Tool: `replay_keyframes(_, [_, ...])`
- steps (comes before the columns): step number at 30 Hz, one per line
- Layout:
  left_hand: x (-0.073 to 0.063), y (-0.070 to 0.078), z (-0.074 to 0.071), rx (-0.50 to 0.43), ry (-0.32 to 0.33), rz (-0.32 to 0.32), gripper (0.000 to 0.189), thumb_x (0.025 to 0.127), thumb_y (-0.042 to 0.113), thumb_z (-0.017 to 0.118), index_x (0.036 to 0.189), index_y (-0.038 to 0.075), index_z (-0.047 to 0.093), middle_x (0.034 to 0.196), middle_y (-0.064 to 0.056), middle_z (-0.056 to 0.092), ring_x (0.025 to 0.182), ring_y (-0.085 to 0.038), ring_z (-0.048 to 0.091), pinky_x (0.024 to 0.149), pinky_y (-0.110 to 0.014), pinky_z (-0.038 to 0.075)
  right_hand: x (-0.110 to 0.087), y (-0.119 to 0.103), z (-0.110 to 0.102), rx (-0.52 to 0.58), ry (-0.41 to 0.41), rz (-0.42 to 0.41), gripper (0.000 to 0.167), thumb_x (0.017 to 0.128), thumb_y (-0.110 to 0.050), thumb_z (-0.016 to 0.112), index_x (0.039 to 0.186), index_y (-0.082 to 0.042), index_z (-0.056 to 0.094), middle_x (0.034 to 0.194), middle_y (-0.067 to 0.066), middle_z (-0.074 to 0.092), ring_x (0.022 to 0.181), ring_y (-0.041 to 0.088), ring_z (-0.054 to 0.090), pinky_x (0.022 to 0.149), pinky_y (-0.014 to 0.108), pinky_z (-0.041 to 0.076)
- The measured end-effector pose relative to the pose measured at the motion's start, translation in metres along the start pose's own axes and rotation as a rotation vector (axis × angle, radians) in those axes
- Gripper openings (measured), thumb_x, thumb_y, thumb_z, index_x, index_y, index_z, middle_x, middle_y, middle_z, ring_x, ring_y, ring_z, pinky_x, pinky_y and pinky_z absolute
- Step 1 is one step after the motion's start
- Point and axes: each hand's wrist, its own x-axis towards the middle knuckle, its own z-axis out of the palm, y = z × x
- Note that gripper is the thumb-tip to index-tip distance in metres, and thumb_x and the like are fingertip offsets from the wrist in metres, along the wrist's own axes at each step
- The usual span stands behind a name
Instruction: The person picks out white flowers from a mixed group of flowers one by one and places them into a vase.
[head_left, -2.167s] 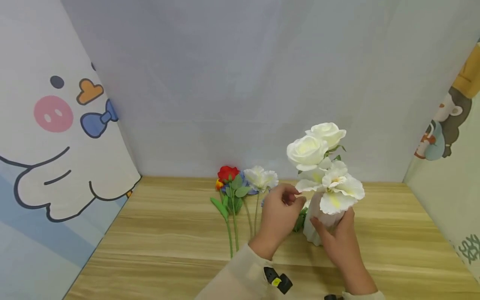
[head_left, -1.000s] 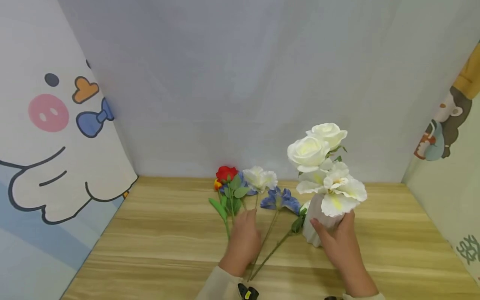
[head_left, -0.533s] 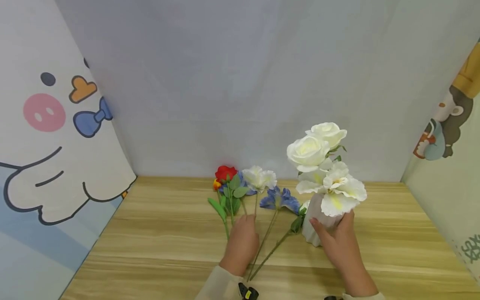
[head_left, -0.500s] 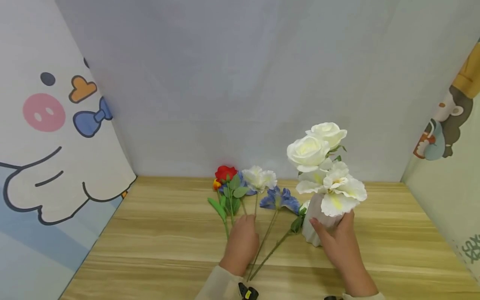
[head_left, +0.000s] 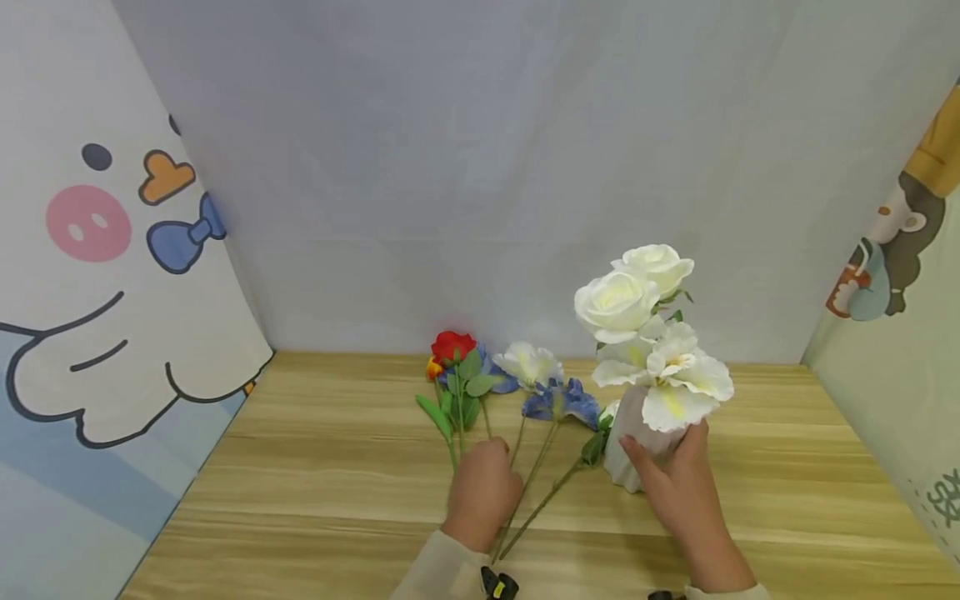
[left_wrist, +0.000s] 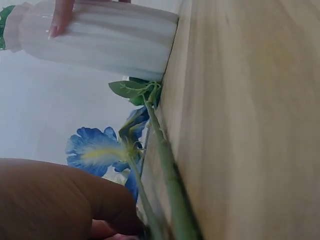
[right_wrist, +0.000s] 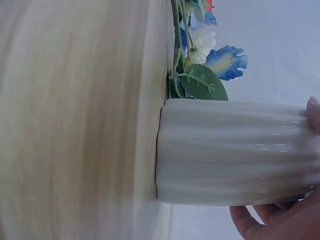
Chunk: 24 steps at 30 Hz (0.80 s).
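Observation:
My right hand (head_left: 682, 483) grips the white ribbed vase (right_wrist: 230, 150), thumb on the near side and fingers round the far side. The vase stands upright on the table, holding white roses (head_left: 617, 307) and white irises (head_left: 678, 375). My left hand (head_left: 483, 492) is low over the flower stems, fingers curled at the stem of a loose white iris (head_left: 529, 365); its fingertips are mostly hidden. A blue iris (head_left: 561, 402) lies just right of that, its bloom overlapping the white one. In the left wrist view, curled fingers (left_wrist: 112, 207) are close beside the stems.
Left of the left hand lie a red rose (head_left: 453, 346), a green-leaved stem (head_left: 435, 417) and another blue flower (head_left: 504, 382). A leafy stem (head_left: 555, 492) reaches toward the vase base. The wooden table (head_left: 322, 467) meets a grey cloth backdrop (head_left: 420, 208).
My left hand left the vase's flowers and came down to the stems on the table. Since half a second ago the loose white iris has shifted right. The right hand keeps holding the vase.

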Motion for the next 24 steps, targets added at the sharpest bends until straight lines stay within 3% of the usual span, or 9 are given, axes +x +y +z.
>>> replay_keyframes(3, [-0.002, 0.002, -0.003, -0.03, -0.028, 0.002, 0.029, 0.08, -0.006, 0.065, 0.108, -0.002, 0.072, 0.097, -0.016, 0.073, 0.078, -0.028, 0.069, 0.067, -0.043, 0.058, 0.001, 0.001, 0.001, -0.002, 0.002, 0.0, 0.099, 0.095, -0.019, 0.077, 0.161, -0.009, 0.004, 0.156, 0.03, 0.025, 0.143, 0.05, 0.03, 0.113, 0.069, 0.026])
replay_keyframes(4, [-0.002, 0.003, -0.004, -0.058, -0.048, -0.003, 0.031, 0.08, -0.006, 0.063, 0.11, -0.003, 0.072, 0.091, -0.016, 0.073, 0.071, -0.025, 0.066, 0.062, -0.041, 0.056, 0.001, 0.001, 0.001, -0.002, 0.003, 0.0, 0.099, 0.095, -0.019, 0.077, 0.161, -0.008, 0.004, 0.155, 0.03, 0.025, 0.143, 0.05, 0.03, 0.113, 0.069, 0.027])
replay_keyframes(7, [-0.001, 0.003, -0.008, -0.158, -0.116, -0.031, 0.042, 0.082, -0.007, 0.059, 0.123, -0.002, 0.069, 0.071, -0.012, 0.067, 0.053, -0.015, 0.048, 0.048, -0.032, 0.043, 0.001, 0.002, 0.001, 0.001, 0.002, -0.001, 0.098, 0.095, -0.019, 0.077, 0.161, -0.008, 0.004, 0.155, 0.03, 0.025, 0.142, 0.05, 0.031, 0.113, 0.069, 0.027])
replay_keyframes(9, [0.0, 0.001, -0.008, -0.215, -0.158, -0.039, 0.048, 0.083, -0.009, 0.056, 0.128, -0.001, 0.067, 0.058, -0.007, 0.058, 0.047, -0.012, 0.031, 0.045, -0.029, 0.03, 0.001, 0.002, 0.002, 0.003, 0.002, 0.0, 0.099, 0.095, -0.019, 0.077, 0.161, -0.008, 0.004, 0.156, 0.03, 0.025, 0.143, 0.05, 0.03, 0.113, 0.069, 0.027])
replay_keyframes(11, [0.001, -0.002, -0.009, -0.264, -0.206, -0.04, 0.053, 0.082, -0.011, 0.052, 0.132, 0.0, 0.065, 0.052, -0.002, 0.046, 0.047, -0.012, 0.023, 0.045, -0.028, 0.024, 0.0, 0.002, 0.002, 0.004, 0.002, 0.0, 0.099, 0.095, -0.019, 0.077, 0.161, -0.008, 0.004, 0.156, 0.03, 0.024, 0.143, 0.05, 0.029, 0.113, 0.069, 0.026])
replay_keyframes(14, [0.003, -0.005, -0.013, -0.307, -0.278, -0.021, 0.049, 0.089, -0.01, 0.047, 0.133, 0.002, 0.065, 0.077, -0.006, 0.063, 0.05, -0.014, 0.026, 0.047, -0.03, 0.026, 0.0, 0.002, 0.001, 0.005, 0.0, 0.001, 0.1, 0.095, -0.018, 0.077, 0.161, -0.009, 0.003, 0.157, 0.031, 0.023, 0.144, 0.051, 0.028, 0.113, 0.07, 0.025])
replay_keyframes(18, [0.003, -0.006, -0.022, -0.373, -0.37, -0.021, 0.041, 0.094, -0.01, 0.046, 0.126, 0.006, 0.066, 0.1, -0.013, 0.066, 0.052, -0.017, 0.038, 0.049, -0.032, 0.033, 0.0, 0.002, 0.001, -0.001, -0.002, 0.004, 0.099, 0.096, -0.019, 0.076, 0.161, -0.009, 0.003, 0.157, 0.031, 0.023, 0.143, 0.051, 0.028, 0.113, 0.07, 0.026])
replay_keyframes(21, [0.003, -0.006, -0.025, -0.405, -0.382, -0.025, 0.038, 0.089, -0.012, 0.049, 0.117, 0.008, 0.065, 0.08, -0.007, 0.06, 0.053, -0.019, 0.048, 0.05, -0.032, 0.037, -0.001, 0.001, 0.0, -0.003, -0.002, 0.011, 0.099, 0.096, -0.019, 0.076, 0.161, -0.008, 0.002, 0.156, 0.031, 0.023, 0.143, 0.051, 0.029, 0.113, 0.069, 0.026])
replay_keyframes(24, [0.004, -0.007, -0.026, -0.442, -0.364, -0.035, 0.03, 0.092, -0.01, 0.05, 0.112, 0.008, 0.062, 0.075, -0.008, 0.061, 0.054, -0.022, 0.056, 0.05, -0.033, 0.039, -0.001, 0.0, 0.0, 0.0, -0.003, 0.015, 0.1, 0.096, -0.019, 0.076, 0.161, -0.008, 0.002, 0.156, 0.031, 0.023, 0.143, 0.051, 0.029, 0.113, 0.069, 0.026])
